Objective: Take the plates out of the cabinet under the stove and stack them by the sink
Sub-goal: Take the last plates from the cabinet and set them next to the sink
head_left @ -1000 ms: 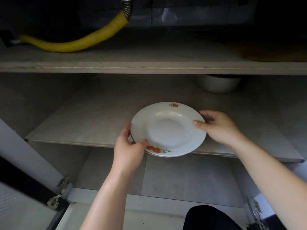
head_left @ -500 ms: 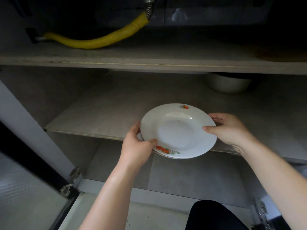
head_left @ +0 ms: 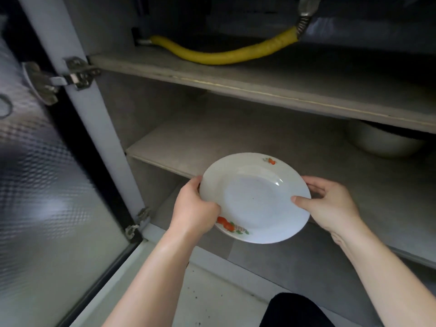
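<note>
Head view: left hand and right hand grip a white plate by opposite rims before the middle shelf; bowl behind, yellow hose above.

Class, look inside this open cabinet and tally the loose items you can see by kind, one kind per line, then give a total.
Plates: 1, the white plate held by the left hand and right hand
Bowls: 1, the white bowl at the back of the middle shelf
Hoses: 1, the yellow hose on the top shelf
Total: 3
</note>
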